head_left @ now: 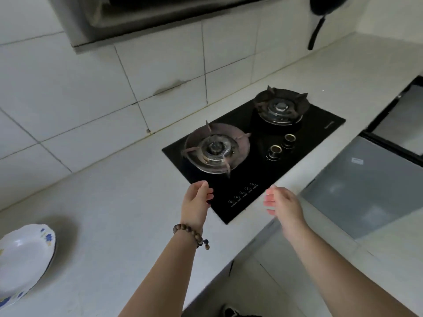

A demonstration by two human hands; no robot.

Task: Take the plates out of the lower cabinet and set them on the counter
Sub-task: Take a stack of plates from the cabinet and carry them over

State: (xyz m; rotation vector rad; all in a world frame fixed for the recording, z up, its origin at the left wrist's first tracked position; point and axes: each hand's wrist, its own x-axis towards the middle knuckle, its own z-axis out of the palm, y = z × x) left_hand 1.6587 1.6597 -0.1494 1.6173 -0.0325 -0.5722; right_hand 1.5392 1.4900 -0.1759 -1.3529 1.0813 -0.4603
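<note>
Plate (24, 257) – far left, white with blue flower print on a scalloped rim, lying flat on the counter (109, 216), partly cut by the frame edge. It sits well clear of the stove, likely so the cooking area is not blocked. Whether it is one plate or a small stack: cannot tell. No other plate in view.

Left hand (196, 202) – over the counter at the near left corner of the stove (258, 154), beaded bracelet (191, 235) on the wrist. Fingers loosely bent, palm turned inward, holding nothing.

Stove – black glass top, two burners, two knobs, set into the counter. Nothing on the burners.

Right hand (285, 205) – over the near counter edge, slightly blurred. Fingers roughly straight, pointing toward the left hand, palm inward, empty.

Judgement: both palms face each other with a gap between, the posture of hands just free of a wide flat thing or about to take one – so this looks like a pause between plates, not a carry.

Grey panel (366, 193) – lower right, below the counter edge, small label on it. Possibly a cabinet door; cannot tell. The inside of the lower cabinet is not visible, so how many plates are left there cannot be judged.

Next move, as a guess: hands go down right toward the cabinet. Risk – rim knocking the counter edge on the way up.
</note>
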